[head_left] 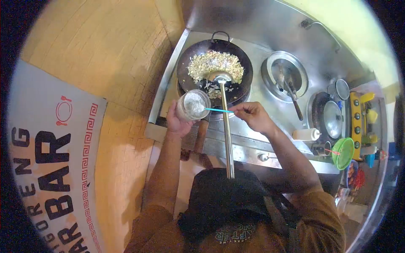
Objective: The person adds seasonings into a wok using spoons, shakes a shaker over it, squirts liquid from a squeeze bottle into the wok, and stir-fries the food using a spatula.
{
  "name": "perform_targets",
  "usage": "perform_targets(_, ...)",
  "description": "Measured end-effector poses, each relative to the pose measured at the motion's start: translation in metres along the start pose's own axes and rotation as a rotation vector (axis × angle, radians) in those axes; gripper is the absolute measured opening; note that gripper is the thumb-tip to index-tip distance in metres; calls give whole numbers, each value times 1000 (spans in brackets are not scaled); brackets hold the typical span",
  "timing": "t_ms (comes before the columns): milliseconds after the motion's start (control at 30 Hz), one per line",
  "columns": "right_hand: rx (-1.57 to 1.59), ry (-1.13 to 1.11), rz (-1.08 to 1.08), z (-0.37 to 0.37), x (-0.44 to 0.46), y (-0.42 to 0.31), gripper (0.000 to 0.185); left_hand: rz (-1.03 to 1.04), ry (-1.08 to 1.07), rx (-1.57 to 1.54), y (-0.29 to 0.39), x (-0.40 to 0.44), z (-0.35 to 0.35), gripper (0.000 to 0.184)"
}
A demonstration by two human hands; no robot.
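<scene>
My left hand (178, 121) is wrapped round a clear round jar (182, 109) of white powder (193, 102), held near the front edge of the wok. Between the fingers of my right hand (255, 119) is pinched a thin blue spoon (220, 110). Its far end reaches into the jar, so its tip is hidden. Beyond both hands sits a dark wok (245, 78) holding chopped pale food (211, 65), whitish on top. A metal ladle (226, 126) rests bowl-down in the wok, its long handle running toward my body beneath the spoon.
Right of the wok, a round metal pan (267, 76) contains a dark-handled utensil (296, 105). Farther right are a lidded pan (332, 119), a cream squeeze bottle (306, 134) and a green basket (345, 154). A lettered banner (59, 168) hangs at left, and a metal backsplash (253, 21) rises behind.
</scene>
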State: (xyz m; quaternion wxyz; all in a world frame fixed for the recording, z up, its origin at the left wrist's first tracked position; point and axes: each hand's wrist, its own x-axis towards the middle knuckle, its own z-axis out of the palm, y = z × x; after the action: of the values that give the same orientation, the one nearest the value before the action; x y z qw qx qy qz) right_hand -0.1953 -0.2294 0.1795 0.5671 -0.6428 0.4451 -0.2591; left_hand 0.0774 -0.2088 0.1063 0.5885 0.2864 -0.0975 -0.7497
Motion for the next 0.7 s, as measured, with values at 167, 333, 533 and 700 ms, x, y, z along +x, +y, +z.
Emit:
perform_targets(167, 20, 31, 64, -5, -2, -14, 18, -10, -104, 33, 0, 7, -3, 63)
perform_targets(333, -14, 96, 38, -24, 23, -13, 20, 4, -170, -23, 7, 16, -24, 62)
perform_targets(533, -1175, 293, -123, -42, 152, 6, 28, 97, -68, -86, 22, 1, -54, 61)
perform_targets(700, -1044, 444, -481, -38, 138, -49, 27, 109, -64, -160, 24, -15, -61, 62)
